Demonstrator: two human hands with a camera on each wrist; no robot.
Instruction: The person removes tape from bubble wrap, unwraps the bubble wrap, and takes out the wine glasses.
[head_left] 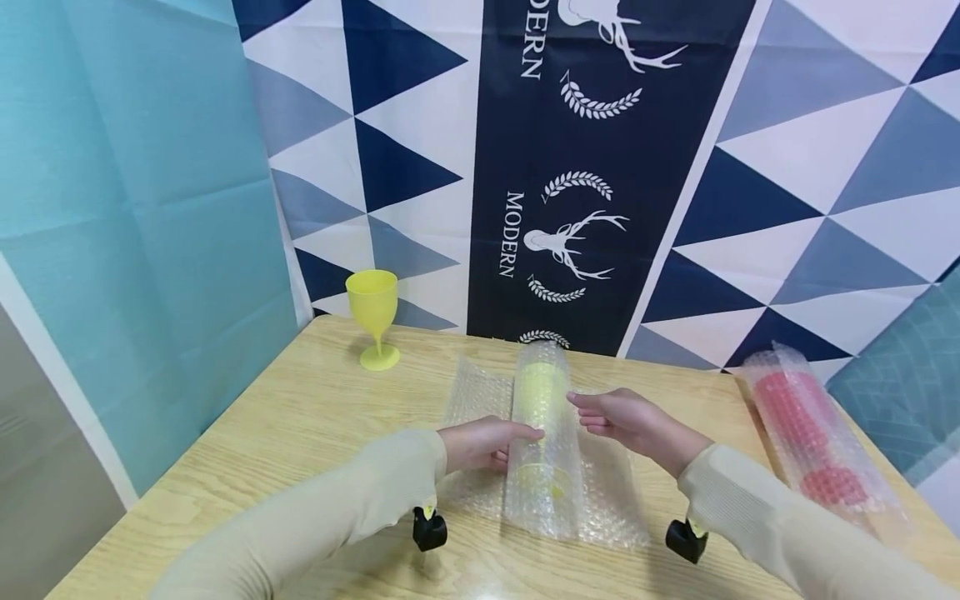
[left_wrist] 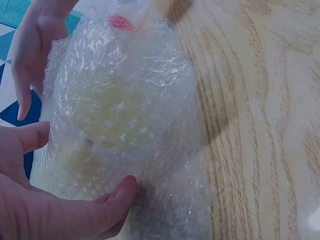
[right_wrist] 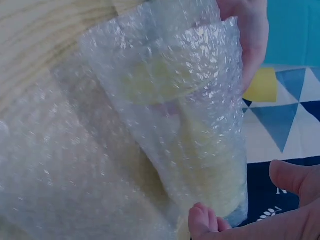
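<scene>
A yellow goblet (head_left: 542,392) lies rolled in bubble wrap (head_left: 611,500) on the table, its bowl toward the wall and its foot toward me. The loose sheet spreads flat to both sides beneath the roll. My left hand (head_left: 483,443) holds the roll from the left, thumb on top and the fingers low at its side. In the left wrist view that hand's thumb and fingers (left_wrist: 36,136) straddle the wrap. My right hand (head_left: 626,421) is at the roll's right side, its thumb apart from the loosely bent fingers. The fingertips (right_wrist: 200,220) sit close to the wrap; contact is unclear.
An unwrapped yellow goblet (head_left: 372,312) stands upright at the back left of the wooden table (head_left: 300,450). Along the right edge lies a red goblet in bubble wrap (head_left: 806,425). A patterned cloth (head_left: 412,125) hangs behind the table.
</scene>
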